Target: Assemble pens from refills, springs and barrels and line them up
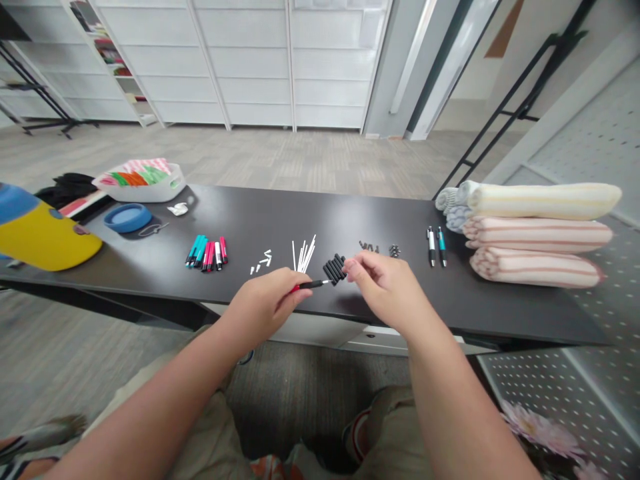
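Observation:
My left hand (273,297) is closed around a red and black pen (313,285), its pale tip pointing right toward my other hand. Just right of that tip, my right hand (383,283) has its thumb and fingers pinched together; whatever is between them is too small to make out. Between the hands lie several short black tubes (334,268) side by side. White refill sticks (303,256) fan out behind my left hand, with small white pieces (263,261) to their left. Small metal clips (369,247) and a cluster of springs (395,251) sit beyond my right hand.
Teal, pink and white pen barrels (206,253) lie to the left. Two assembled pens (437,247) lie at the right, beside rolled striped towels (537,233). A white basket (145,192), a blue round bowl (127,218) and a yellow-blue object (47,233) occupy the table's left end.

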A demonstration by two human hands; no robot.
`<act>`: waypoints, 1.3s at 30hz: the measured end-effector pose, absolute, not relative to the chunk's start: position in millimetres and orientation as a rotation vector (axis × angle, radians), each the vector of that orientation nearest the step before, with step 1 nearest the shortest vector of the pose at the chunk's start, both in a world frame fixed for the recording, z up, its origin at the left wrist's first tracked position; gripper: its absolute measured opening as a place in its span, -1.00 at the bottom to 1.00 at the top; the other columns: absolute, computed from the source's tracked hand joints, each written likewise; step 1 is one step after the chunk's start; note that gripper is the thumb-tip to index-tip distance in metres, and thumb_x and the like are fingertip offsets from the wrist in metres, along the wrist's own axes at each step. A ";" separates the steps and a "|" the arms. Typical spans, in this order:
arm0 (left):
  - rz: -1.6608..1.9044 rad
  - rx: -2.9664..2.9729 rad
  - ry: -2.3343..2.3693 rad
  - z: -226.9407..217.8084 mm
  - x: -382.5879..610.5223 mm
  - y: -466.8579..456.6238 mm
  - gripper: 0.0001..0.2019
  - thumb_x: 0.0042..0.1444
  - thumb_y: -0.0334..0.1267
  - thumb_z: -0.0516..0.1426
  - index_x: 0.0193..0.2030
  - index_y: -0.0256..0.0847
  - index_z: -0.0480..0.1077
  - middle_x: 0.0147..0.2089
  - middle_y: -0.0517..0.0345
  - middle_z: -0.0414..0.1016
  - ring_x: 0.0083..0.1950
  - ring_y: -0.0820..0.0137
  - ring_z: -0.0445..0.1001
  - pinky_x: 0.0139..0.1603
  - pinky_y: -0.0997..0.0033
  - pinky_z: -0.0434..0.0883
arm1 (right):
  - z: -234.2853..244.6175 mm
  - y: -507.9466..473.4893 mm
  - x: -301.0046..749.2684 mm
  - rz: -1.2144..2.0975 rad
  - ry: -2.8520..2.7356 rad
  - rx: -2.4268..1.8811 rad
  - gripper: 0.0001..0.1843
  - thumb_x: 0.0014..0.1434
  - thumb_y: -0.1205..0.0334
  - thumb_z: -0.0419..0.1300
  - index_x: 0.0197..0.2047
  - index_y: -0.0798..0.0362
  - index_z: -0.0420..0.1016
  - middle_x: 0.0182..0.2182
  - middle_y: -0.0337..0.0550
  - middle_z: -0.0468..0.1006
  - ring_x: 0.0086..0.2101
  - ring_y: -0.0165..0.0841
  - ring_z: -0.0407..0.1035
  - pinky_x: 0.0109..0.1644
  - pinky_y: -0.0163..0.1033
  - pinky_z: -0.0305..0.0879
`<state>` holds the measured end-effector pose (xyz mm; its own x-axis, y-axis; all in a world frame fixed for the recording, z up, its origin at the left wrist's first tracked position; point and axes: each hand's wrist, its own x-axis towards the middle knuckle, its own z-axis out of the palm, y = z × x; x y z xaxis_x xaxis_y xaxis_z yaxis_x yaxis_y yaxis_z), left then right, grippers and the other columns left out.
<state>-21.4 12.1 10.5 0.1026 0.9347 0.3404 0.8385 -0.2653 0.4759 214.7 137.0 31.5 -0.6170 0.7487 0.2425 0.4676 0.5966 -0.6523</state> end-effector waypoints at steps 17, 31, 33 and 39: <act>1.031 2.328 1.658 6.8 -24.3 12.6 -0.82 0.46 -0.27 0.14 0.08 -0.16 0.56 -0.09 0.05 0.66 -0.07 0.33 0.60 0.00 0.35 0.49 | 28.1 112.4 194.2 1.304 -2.279 -0.771 -0.83 0.27 0.07 0.39 -0.21 -0.02 0.69 -0.50 -0.34 0.49 -0.46 -0.45 0.27 -0.38 -0.33 0.16; 0.907 2.458 1.834 0.8 -24.4 12.7 -0.78 0.47 -0.14 0.15 0.06 -0.19 0.55 -0.15 0.07 0.64 -0.13 0.32 0.57 -0.07 0.35 0.43 | 28.5 109.7 189.9 1.171 -2.260 -0.850 -0.74 0.39 0.01 0.27 -0.20 -0.04 0.71 -0.49 -0.29 0.61 -0.50 -0.42 0.40 -0.40 -0.31 0.22; 0.818 2.516 1.890 2.1 -23.6 12.7 -0.73 0.50 -0.09 0.10 -0.04 -0.20 0.55 -0.23 0.09 0.62 -0.22 0.34 0.54 -0.15 0.38 0.39 | 28.5 110.7 190.2 1.231 -2.227 -0.830 -0.76 0.39 0.05 0.27 -0.20 -0.03 0.71 -0.45 -0.28 0.65 -0.46 -0.41 0.48 -0.37 -0.32 0.29; 0.692 2.306 1.693 14.1 -27.2 12.8 -0.61 0.53 -0.07 0.00 -0.20 -0.19 0.54 -0.33 0.16 0.58 -0.34 0.41 0.49 -0.26 0.44 0.33 | 24.8 111.6 191.7 1.263 -2.225 -0.696 -0.80 0.40 0.14 0.26 -0.18 -0.02 0.71 -0.42 -0.25 0.70 -0.41 -0.39 0.58 -0.26 -0.30 0.43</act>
<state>-27.2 12.8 14.1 0.2350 0.9389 0.2513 0.8462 -0.3249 0.4224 191.7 111.6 24.8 -0.7527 0.6387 0.1597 0.1905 0.4435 -0.8758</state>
